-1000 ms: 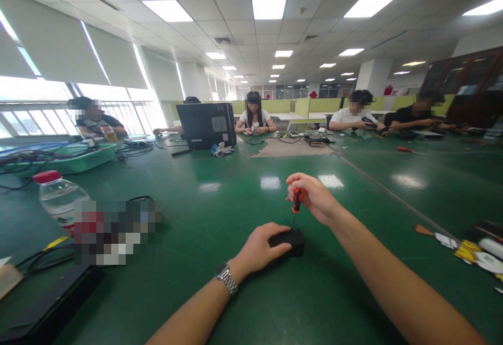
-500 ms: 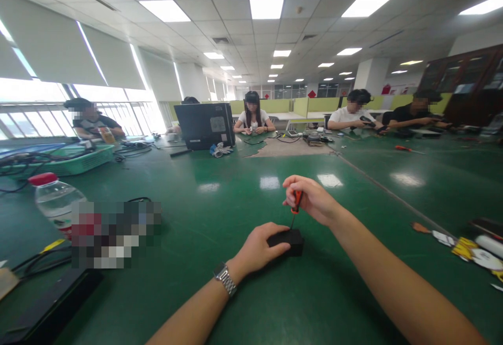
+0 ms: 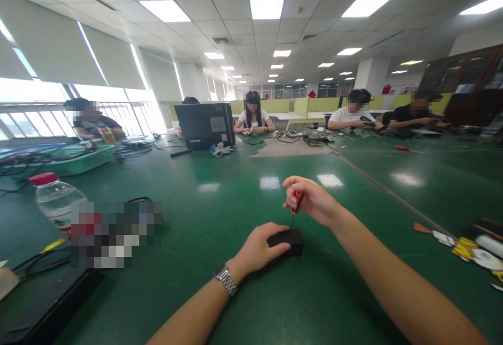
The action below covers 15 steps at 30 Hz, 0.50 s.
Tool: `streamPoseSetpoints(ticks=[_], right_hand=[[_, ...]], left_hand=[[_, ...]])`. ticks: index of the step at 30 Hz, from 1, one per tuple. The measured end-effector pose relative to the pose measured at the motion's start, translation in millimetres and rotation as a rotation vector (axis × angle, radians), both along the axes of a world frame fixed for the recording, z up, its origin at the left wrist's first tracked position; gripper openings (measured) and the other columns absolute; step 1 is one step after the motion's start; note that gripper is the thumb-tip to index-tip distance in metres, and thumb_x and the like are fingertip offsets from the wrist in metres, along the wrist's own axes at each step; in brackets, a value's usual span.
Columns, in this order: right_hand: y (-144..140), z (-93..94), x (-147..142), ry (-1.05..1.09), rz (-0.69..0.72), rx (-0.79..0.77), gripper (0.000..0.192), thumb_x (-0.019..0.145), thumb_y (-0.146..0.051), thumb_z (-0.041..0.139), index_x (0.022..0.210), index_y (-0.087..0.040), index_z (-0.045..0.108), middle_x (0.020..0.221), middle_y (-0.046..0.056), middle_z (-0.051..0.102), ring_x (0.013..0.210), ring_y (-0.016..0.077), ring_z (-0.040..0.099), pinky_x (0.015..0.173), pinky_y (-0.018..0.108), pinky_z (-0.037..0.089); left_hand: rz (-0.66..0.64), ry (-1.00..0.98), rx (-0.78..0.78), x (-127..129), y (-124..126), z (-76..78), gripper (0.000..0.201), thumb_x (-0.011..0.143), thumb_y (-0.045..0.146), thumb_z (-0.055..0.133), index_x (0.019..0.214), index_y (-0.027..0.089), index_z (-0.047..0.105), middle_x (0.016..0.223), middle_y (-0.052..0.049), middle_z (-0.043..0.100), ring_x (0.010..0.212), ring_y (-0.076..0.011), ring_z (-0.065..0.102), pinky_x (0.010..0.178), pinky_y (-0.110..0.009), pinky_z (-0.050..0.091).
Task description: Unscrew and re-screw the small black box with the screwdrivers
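**Screwdriver upright on the small black box, both hands steady**

The left hand (image 3: 259,248), with a metal wristwatch (image 3: 225,278) on the wrist, lies flat against the small black box (image 3: 290,241) and presses it on the green desk (image 3: 220,203); its fingers are closed over the left end of the box. The box is near the middle of the view, a little toward 6 o'clock.

The right hand (image 3: 312,201) is above the box, at about 1 o'clock from it. Its fingers are curled tightly around the orange and black handle of a small screwdriver (image 3: 295,206). The thin shaft goes down, a little tilted, and its tip meets the top face of the box. The screw itself is too small to see.

Compared with one second ago, very little has changed. The right hand is slightly lower and closer, the handle shows a bit less between the fingers, and the box has not moved. I judge that the person is turning the driver in place, not lifting it, so the work on this one point is still going on.

At 9 o'clock stands a plastic water bottle with a red cap (image 3: 55,198). At 3 o'clock lie some coloured tools (image 3: 467,248). Far at 12 o'clock, other people sit at the same desk behind a black laptop (image 3: 205,126).
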State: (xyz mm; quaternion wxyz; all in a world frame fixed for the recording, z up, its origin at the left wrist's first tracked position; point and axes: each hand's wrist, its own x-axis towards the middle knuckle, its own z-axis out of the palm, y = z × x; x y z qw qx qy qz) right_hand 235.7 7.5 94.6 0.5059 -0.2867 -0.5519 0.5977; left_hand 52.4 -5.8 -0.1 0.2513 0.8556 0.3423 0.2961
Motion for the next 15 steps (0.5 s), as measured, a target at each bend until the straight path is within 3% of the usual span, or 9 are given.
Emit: streamPoseSetpoints(ticks=[1,5,9,12,13,15], right_hand=[[-0.2,0.1,-0.4,-0.016,0.006,0.009,0.017,0.072,-0.03,0.062,0.085,-0.02,0.061,0.062,-0.003,0.057,0.056,0.012,0.052,0.064,0.029,0.044],[0.0,0.3,-1.6,-0.053,-0.222,0.094,0.019,0.068,-0.028,0.067,0.084,-0.02,0.061,0.072,-0.002,0.061,0.065,0.012,0.054,0.062,0.025,0.04],[0.3,-0.3,-1.1,-0.069,-0.035,0.043,0.016,0.075,-0.032,0.059,0.084,-0.019,0.061,0.063,-0.002,0.058,0.057,0.0122,0.052,0.06,0.027,0.041],[0.1,-0.2,-1.5,-0.061,-0.214,0.097,0.019,0.069,-0.027,0.066,0.086,-0.02,0.06,0.072,-0.003,0.061,0.062,0.0113,0.053,0.061,0.025,0.04],[0.0,0.1,-1.6,-0.052,-0.23,0.096,0.019,0.068,-0.026,0.066,0.086,-0.02,0.06,0.071,-0.003,0.06,0.06,0.0109,0.053,0.061,0.025,0.04],[-0.3,0.8,-1.8,-0.03,-0.134,0.051,0.014,0.071,-0.027,0.061,0.083,-0.02,0.06,0.061,-0.005,0.056,0.054,0.0106,0.05,0.062,0.027,0.041]], left_hand=[[-0.001,-0.003,0.001,0.0,0.0,0.0,0.036,0.084,0.038,0.063,0.117,0.022,0.062,0.105,-0.005,0.067,0.093,-0.0208,0.062,0.087,-0.031,0.047],[0.003,-0.004,0.007,-0.1,0.1,-0.3,0.036,0.084,0.037,0.063,0.117,0.022,0.062,0.105,-0.005,0.066,0.094,-0.0208,0.061,0.087,-0.03,0.046],[-0.003,0.004,0.006,-0.2,0.4,-0.6,0.036,0.084,0.036,0.063,0.117,0.022,0.062,0.106,-0.005,0.066,0.094,-0.0204,0.061,0.088,-0.03,0.046],[-0.003,0.0,0.005,-0.3,0.4,-0.7,0.036,0.084,0.036,0.064,0.117,0.022,0.061,0.106,-0.005,0.066,0.095,-0.0205,0.061,0.087,-0.03,0.046],[-0.004,-0.004,0.005,-0.4,0.4,-0.8,0.036,0.084,0.036,0.064,0.117,0.023,0.061,0.106,-0.005,0.066,0.095,-0.0204,0.061,0.088,-0.03,0.046],[-0.006,-0.012,0.005,-0.4,0.3,-0.8,0.036,0.084,0.035,0.064,0.117,0.023,0.062,0.106,-0.004,0.066,0.095,-0.0201,0.061,0.087,-0.03,0.045]])
